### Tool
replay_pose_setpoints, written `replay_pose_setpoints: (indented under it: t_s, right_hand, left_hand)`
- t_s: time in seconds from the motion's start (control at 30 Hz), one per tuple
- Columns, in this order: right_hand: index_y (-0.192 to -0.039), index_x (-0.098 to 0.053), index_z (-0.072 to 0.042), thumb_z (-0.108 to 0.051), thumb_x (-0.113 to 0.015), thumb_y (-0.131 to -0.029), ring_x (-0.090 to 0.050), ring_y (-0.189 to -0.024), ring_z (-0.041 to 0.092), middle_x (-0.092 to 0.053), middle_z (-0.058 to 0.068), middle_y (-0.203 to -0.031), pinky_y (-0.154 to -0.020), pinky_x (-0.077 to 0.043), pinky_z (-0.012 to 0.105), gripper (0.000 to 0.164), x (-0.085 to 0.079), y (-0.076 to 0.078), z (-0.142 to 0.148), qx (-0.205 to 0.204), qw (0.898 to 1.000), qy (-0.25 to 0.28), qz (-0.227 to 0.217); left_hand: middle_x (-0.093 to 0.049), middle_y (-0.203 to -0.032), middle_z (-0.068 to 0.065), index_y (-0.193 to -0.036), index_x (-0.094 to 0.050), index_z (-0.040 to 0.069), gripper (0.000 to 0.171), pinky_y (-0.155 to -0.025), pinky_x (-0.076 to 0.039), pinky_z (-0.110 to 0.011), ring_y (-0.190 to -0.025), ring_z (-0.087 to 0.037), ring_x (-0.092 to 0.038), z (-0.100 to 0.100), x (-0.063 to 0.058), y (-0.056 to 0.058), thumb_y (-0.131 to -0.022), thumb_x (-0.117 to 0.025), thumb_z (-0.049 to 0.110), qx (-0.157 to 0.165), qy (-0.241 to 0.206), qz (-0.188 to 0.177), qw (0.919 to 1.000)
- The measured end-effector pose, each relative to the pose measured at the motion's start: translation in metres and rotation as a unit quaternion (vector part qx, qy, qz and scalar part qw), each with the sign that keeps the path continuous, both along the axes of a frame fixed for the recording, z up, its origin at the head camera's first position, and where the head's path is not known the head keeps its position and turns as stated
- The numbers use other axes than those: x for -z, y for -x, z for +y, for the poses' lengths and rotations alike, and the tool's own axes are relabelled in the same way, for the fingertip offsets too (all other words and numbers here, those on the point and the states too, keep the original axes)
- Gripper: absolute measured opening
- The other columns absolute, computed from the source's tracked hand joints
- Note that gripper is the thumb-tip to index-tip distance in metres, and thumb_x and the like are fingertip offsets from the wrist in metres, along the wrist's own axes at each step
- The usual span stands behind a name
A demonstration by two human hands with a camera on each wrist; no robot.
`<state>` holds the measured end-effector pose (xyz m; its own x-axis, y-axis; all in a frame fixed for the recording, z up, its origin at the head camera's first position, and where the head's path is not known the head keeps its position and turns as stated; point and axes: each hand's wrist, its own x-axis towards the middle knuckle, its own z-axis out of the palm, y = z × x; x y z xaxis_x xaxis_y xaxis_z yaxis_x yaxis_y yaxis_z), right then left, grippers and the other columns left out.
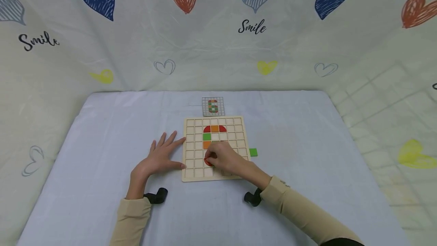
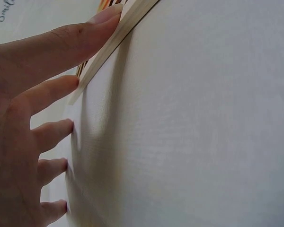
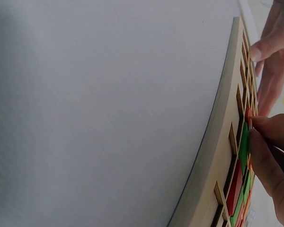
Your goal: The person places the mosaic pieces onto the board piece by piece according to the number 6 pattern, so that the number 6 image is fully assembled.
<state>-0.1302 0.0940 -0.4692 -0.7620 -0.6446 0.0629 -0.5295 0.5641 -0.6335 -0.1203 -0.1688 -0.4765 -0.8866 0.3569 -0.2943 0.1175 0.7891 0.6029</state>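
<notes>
A wooden grid board (image 1: 194,175) lies on the table with red, orange and green tiles set in some squares. My left hand (image 1: 159,158) rests with fingers spread, thumb and index fingertip at the board's left edge. Over the board's lower middle, my right hand (image 1: 225,156) pinches a red tile (image 1: 207,162) with a rounded corner, right at a grid square. In the right wrist view a green tile (image 3: 244,146) and another red tile (image 3: 235,187) sit beside the pinching fingertips. The right hand hides several squares from the head view.
Behind the board lies a small pattern card (image 1: 213,106) showing a coloured figure on a grid. One loose green tile (image 1: 253,152) is on the white tablecloth (image 1: 300,155) just right of the board. A curtain (image 1: 211,41) printed with hearts hangs behind the table.
</notes>
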Motion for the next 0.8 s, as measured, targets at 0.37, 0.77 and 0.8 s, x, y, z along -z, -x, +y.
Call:
replay_pose_setpoints:
  t_s: [0.37, 0.77, 0.8]
  right_hand:
    - [-0.093, -0.076, -0.005, -0.001, -0.076, -0.090, -0.065, -0.079, 0.011, -0.074, 0.002, -0.087, -0.075, -0.056, 0.019, 0.005, -0.001, -0.001, 0.011, -0.011, 1.000, 0.005, -0.001]
    - [-0.103, -0.075, -0.003, 0.002, -0.074, -0.089, -0.069, -0.088, 0.016, -0.075, 0.008, -0.100, -0.080, -0.062, 0.028, 0.015, -0.002, 0.003, 0.056, 0.007, 0.999, 0.052, -0.015]
    - [-0.103, -0.075, -0.002, 0.002, -0.074, -0.089, -0.069, -0.088, 0.017, -0.075, 0.009, -0.100, -0.080, -0.062, 0.029, 0.015, -0.003, 0.003, 0.060, 0.011, 0.998, 0.055, -0.015]
  left_hand:
    - [-0.011, -0.173, -0.017, -0.161, -0.038, 0.018, 0.093, -0.120, 0.006, -0.073, -0.158, -0.048, 0.006, 0.001, 0.001, 0.000, -0.083, -0.085, 0.038, -0.004, 0.008, 0.000, 1.0000]
    - [-0.012, -0.173, -0.016, -0.161, -0.038, 0.020, 0.094, -0.120, 0.007, -0.073, -0.158, -0.047, 0.007, 0.001, 0.004, 0.001, -0.082, -0.085, 0.039, -0.006, 0.009, 0.003, 0.9999]
    - [-0.012, -0.173, -0.016, -0.161, -0.038, 0.020, 0.095, -0.120, 0.007, -0.073, -0.158, -0.047, 0.007, 0.001, 0.004, 0.001, -0.082, -0.085, 0.039, -0.006, 0.010, 0.002, 0.9999]
